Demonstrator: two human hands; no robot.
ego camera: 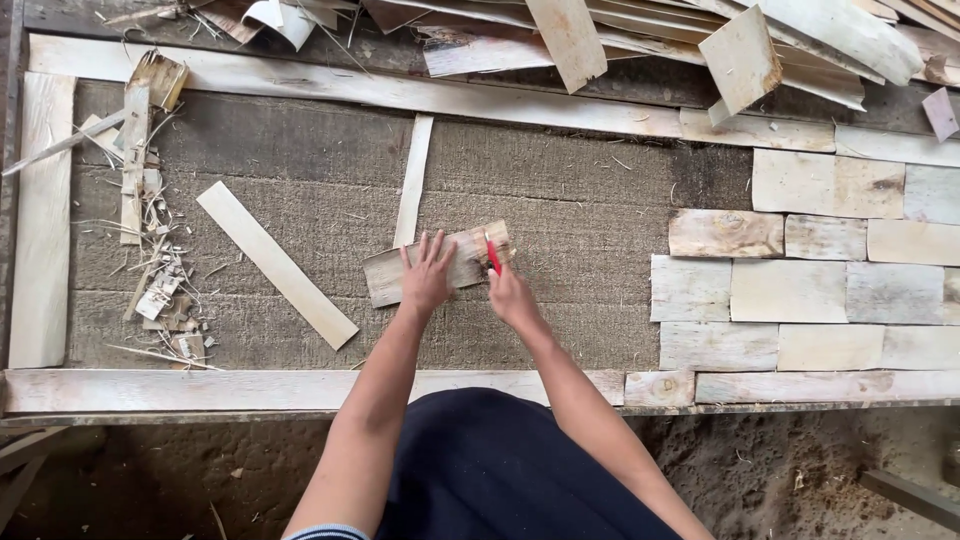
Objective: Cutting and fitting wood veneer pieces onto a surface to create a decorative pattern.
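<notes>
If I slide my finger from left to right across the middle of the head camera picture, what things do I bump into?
Tall pale plank → heap of wood scraps → slanted thin strip → left hand on a wood piece → red tool in the right hand → laid rows of wood tiles.

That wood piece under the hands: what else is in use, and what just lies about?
In use: wood piece, left hand pressing it, right hand holding a red tool.

Lying about: long strip, thin strip, scrap heap, laid pieces.
</notes>
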